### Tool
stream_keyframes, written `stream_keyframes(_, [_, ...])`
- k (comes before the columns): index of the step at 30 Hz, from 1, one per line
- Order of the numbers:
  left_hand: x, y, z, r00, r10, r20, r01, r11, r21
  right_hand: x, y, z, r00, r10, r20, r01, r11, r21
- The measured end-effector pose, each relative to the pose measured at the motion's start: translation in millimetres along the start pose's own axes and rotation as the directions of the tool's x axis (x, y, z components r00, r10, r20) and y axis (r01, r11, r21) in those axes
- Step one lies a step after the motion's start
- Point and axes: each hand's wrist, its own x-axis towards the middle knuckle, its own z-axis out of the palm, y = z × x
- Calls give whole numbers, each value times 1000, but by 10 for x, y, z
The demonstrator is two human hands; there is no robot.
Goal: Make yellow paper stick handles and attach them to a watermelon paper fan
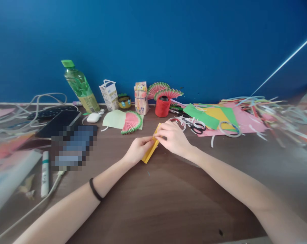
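A folded strip of yellow paper point(148, 154) lies at an angle on the brown table point(168, 196), held between both hands. My left hand point(137, 149) pinches its middle from the left. My right hand point(172, 137) is closed on its upper end, fingers curled over the paper. A finished pink and green paper fan point(131, 122) lies just beyond the hands on a pale green sheet point(114, 119).
Along the blue wall stand a green bottle point(79, 87), a small carton point(109, 95), a red spool point(162, 106) and more paper fans point(163, 90). Coloured sheets point(219, 117), scissors point(196, 126) and paper strips lie right. A phone point(58, 122), cables and a glue stick point(44, 173) lie left.
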Motion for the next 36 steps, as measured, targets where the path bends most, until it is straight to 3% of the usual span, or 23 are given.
stream_keyframes(18, [-16,-6,2,999,-41,34,43,998,-53,38,31,-56,995,76,61,-86,978,191])
stream_keyframes(24, [-14,4,-5,997,-38,62,41,998,-56,45,24,-84,983,168,73,-183,932,313])
stream_keyframes(36, [-34,23,-7,999,-31,31,32,999,-26,52,13,-105,985,107,133,-139,956,258])
